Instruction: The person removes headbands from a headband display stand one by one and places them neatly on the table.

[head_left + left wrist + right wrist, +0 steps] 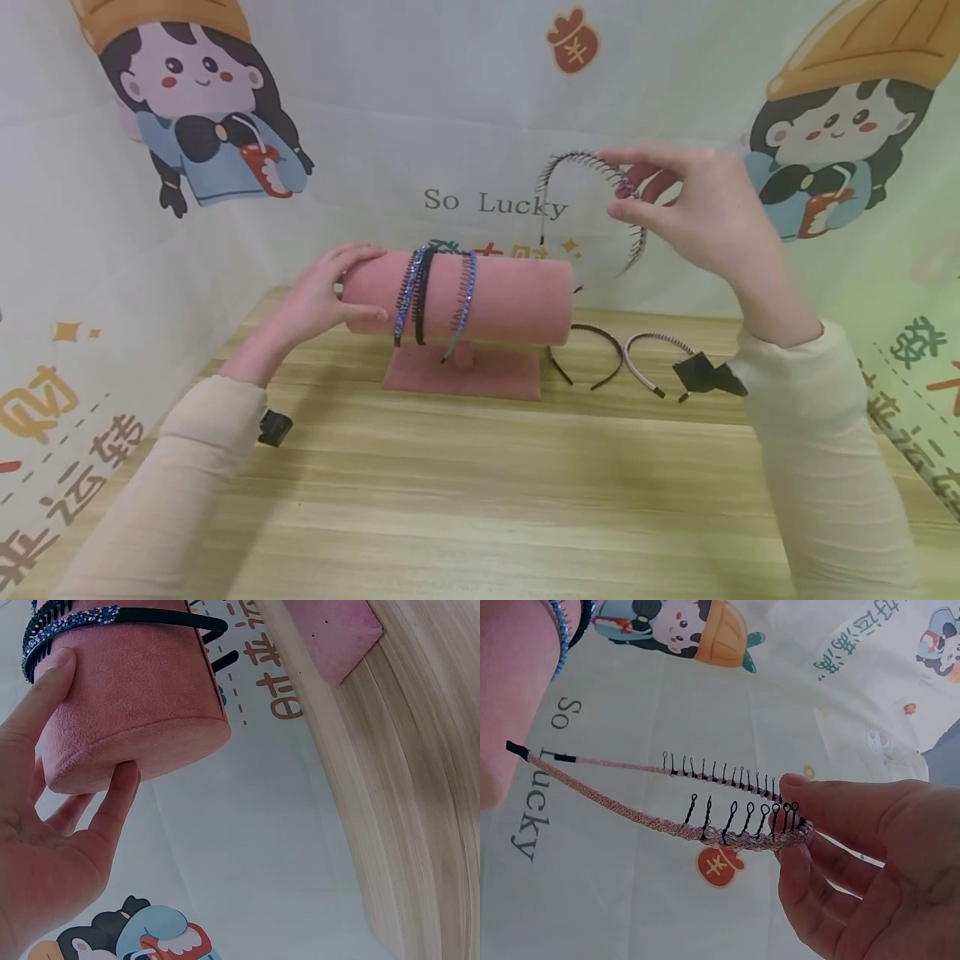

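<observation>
On stand [517, 300], three headbands [422, 304]; left fingers [114, 799] gripping it, right fingers [648, 157] pinching pink headband [607, 799].

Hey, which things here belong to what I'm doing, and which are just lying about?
Seemingly in the job:
pink beaded headband, in the right hand
pink stand, gripped by the left hand
three headbands around the stand

Apparently just lying about:
black headband, on the table
pale headband, likewise
</observation>
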Demonstrator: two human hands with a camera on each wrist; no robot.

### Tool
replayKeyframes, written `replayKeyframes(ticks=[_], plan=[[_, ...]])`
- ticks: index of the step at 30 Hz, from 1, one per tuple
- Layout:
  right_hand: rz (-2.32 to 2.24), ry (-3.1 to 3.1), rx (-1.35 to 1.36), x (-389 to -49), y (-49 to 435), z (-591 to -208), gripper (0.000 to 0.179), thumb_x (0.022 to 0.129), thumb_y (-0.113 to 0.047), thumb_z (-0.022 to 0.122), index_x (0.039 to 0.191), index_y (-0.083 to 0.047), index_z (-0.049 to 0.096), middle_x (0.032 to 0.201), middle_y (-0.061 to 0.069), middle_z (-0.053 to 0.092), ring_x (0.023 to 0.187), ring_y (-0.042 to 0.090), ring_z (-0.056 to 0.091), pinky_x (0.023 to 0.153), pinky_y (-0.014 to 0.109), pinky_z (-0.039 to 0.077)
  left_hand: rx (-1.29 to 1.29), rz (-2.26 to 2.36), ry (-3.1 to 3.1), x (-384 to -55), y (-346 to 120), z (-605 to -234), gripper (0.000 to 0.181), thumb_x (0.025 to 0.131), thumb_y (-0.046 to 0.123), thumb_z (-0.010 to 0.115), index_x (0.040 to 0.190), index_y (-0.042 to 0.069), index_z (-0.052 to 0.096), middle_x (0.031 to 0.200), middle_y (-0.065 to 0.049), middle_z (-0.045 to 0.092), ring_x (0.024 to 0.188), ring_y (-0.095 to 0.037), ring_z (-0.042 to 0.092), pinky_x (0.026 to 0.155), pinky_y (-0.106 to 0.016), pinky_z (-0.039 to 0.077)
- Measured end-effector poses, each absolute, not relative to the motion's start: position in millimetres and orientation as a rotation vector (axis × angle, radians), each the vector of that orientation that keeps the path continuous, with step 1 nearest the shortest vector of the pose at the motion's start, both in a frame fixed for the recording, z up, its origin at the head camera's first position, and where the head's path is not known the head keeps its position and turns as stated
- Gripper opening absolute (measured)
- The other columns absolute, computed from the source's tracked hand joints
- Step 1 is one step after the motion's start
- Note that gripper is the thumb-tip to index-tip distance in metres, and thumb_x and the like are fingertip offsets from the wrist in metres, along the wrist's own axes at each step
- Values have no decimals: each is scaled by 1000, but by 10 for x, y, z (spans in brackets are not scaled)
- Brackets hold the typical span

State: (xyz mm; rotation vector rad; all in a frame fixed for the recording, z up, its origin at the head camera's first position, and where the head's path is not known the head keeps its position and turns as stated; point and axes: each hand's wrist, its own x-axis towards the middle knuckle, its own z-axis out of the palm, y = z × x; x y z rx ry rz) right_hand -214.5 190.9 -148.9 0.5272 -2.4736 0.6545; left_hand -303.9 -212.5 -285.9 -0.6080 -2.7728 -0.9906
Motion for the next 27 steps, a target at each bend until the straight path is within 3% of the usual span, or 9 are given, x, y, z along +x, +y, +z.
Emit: replayKeyframes(ticks=[5,8,11,14,21,27], plan=[[612,-2500,455,-2153,2036,-1376,40,90,-29,73,129,-34,66,105,4,75,75,-16,52,58,20,37,-605,-988,-2777,-3031,-2128,-2852,81,81,21,83,150,21,40,160,-13,28,136,-37,42,109,-57,45],[611,-2508,418,-2180,2134,-1311,38,89,-32,73,127,-36,67,98,-9,74,74,-15,53,58,21,38,-604,-987,-2779,-3024,-2127,-2846,82,80,20,83,150,21,40,160,-13,28,136,-37,42,109,-57,45],[624,-2514,393,-2215,2245,-1259,37,90,-34,72,126,-37,67,88,-28,66,75,-14,54,62,21,38,-606,-991,-2775,-3024,-2129,-2844,82,80,19,83,150,20,40,160,-13,29,136,-37,42,109,-57,45],[630,-2523,370,-2250,2361,-1215,37,91,-35,71,127,-37,67,83,-38,58,77,-14,53,68,22,36,-610,-988,-2769,-3033,-2134,-2847,82,80,19,83,150,20,41,159,-13,30,135,-36,42,108,-57,45],[625,-2548,323,-2322,2644,-1123,37,92,-35,69,129,-35,66,79,-42,54,82,-10,48,60,24,33,-609,-970,-2768,-3040,-2135,-2849,82,80,20,84,149,20,41,159,-13,31,135,-36,43,108,-57,46],[564,-2543,367,-2417,2851,-1124,36,91,-34,71,127,-32,68,77,-37,54,80,-7,47,56,18,35,-595,-962,-2793,-3022,-2122,-2837,82,80,23,83,150,22,40,160,-13,29,136,-37,42,108,-57,46]])
